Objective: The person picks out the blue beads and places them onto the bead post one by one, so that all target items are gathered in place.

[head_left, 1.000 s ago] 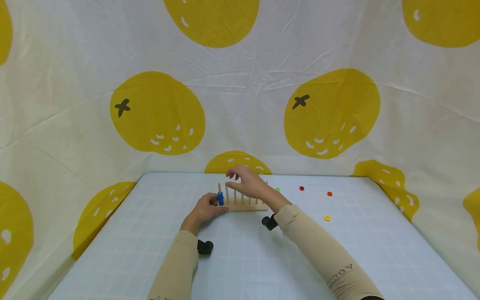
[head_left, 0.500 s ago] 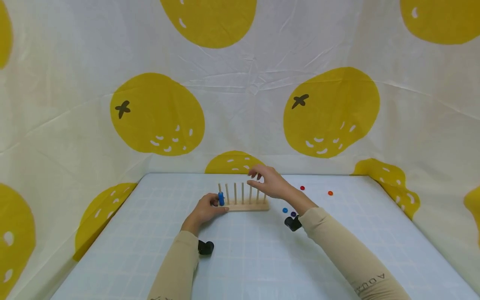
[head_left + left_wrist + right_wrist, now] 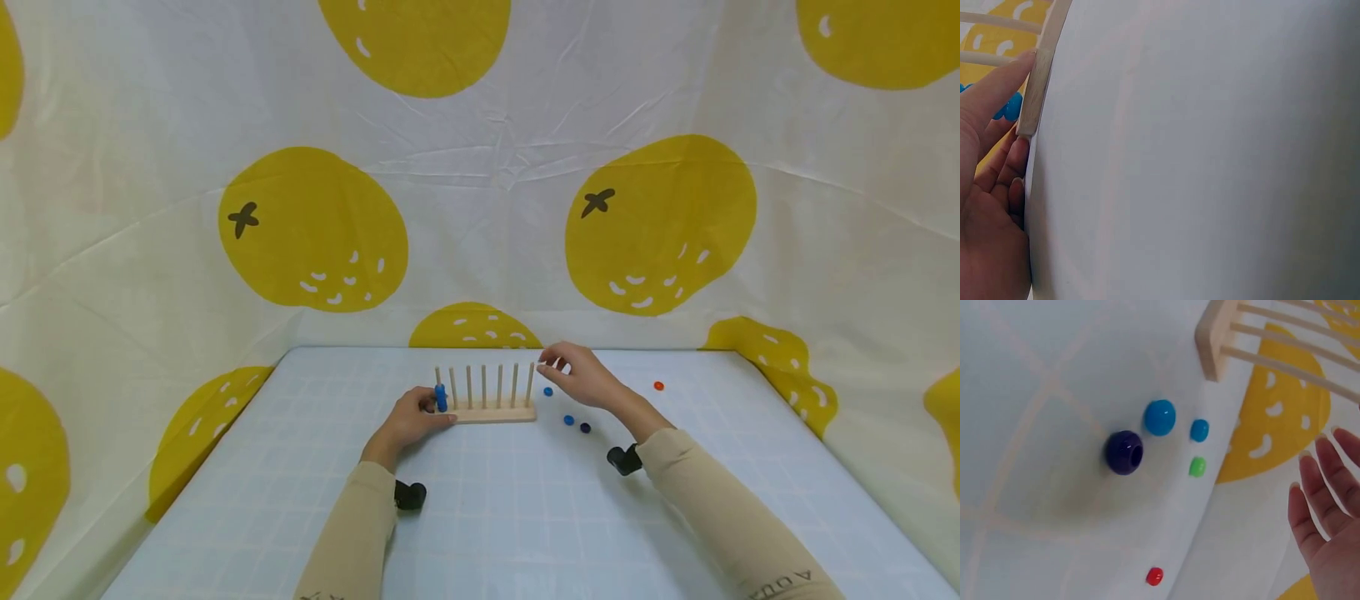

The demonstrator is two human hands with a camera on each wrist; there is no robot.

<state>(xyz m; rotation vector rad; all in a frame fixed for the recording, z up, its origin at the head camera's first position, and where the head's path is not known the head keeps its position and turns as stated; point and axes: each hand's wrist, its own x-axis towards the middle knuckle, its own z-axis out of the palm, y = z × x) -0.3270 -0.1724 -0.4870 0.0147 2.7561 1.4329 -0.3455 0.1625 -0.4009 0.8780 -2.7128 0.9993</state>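
Observation:
A wooden peg rack (image 3: 491,416) stands toward the back of the table, its row of upright pegs fixed in a long base. Blue beads (image 3: 441,398) are stacked on its leftmost peg; the other pegs are bare. My left hand (image 3: 408,417) grips the base's left end, the thumb along the front and the fingers behind; the left wrist view shows the thumb on the wood. Just right of the last peg, my right hand (image 3: 581,377) hovers with fingers loosely extended, holding nothing. Below it lie a blue bead (image 3: 1160,417) and a dark purple bead (image 3: 1124,452).
Farther back are another blue bead (image 3: 1200,430), a green bead (image 3: 1197,467) and a red bead (image 3: 1155,576). An orange-red bead (image 3: 658,386) lies to the right on the tablecloth (image 3: 487,517). Behind the table hangs a fruit-patterned curtain (image 3: 487,225).
My right hand has moved right, from above the pegs to past the rack's right end. Blue and purple beads have come into view below it. The left hand keeps its hold.

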